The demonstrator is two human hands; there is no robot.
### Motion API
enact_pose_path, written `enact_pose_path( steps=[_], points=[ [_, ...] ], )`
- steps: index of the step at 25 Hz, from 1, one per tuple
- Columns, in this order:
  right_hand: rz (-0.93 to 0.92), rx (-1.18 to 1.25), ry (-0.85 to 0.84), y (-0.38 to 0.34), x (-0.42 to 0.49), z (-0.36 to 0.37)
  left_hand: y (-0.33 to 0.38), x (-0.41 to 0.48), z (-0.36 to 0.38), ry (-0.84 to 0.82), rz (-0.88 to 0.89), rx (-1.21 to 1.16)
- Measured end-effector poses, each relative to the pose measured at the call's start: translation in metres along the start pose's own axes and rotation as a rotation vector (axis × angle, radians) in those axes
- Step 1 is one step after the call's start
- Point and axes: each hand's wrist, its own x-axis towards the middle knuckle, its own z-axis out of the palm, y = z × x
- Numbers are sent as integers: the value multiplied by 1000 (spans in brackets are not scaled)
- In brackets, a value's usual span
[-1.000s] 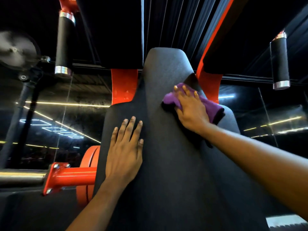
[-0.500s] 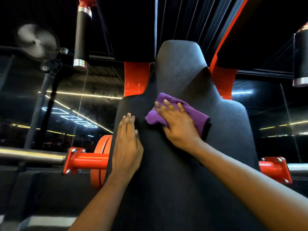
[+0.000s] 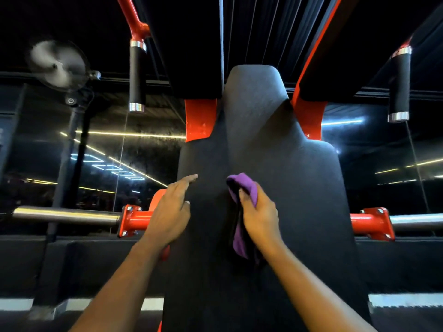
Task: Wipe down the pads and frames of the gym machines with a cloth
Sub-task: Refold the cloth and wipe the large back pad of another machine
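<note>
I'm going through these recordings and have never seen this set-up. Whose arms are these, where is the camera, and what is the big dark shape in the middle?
There is no robot here. The picture comes from one wide-angle camera worn on a person's head, looking forward and down, so the two bare arms are that person's own. The big dark shape is the back pad of a gym machine, with a red frame behind it. The left hand rests with straight fingers on the pad's left edge. The right hand grips a purple cloth against the middle of the pad, and part of the cloth hangs below the hand. A steel bar sticks out at the left, black handles hang above, and a fan stands at the far left.
</note>
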Motion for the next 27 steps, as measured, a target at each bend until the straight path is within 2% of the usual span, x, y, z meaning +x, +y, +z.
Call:
enact_pose_path(
  steps=[1,3,5,8,10,12,14,15,17,19,21,24,27],
  points=[
    [20,184,-51,-5,10,-2,1,3,-8,-36,9,-8],
    [82,289,-164,-17,32,-2,4,12,-17,-141,-17,-41],
    [34,247,-284,-26,48,3,5,21,-24,-239,-37,-42],
    [-92,-31,-335,-38,68,11,1,39,-38,-262,26,218],
    [-95,-118,-289,-44,87,17,5,66,-44,-50,79,517],
    [-86,-74,-233,-54,115,29,14,106,-39,289,16,787],
    [-44,-2,-186,-62,149,45,27,136,-22,530,-94,812],
    [-37,-3,-157,-64,164,52,25,145,-8,557,-95,790],
    [-127,-52,-101,-61,183,56,12,145,20,411,-107,614],
    [-371,-155,-5,-38,181,49,-5,132,42,231,-184,435],
    [-534,-261,118,-8,161,39,-14,128,45,181,-179,416],
    [-556,-403,168,18,145,35,-17,156,33,183,-91,402],
    [-540,-572,143,19,145,44,-14,211,8,21,-99,327]
  ],
)
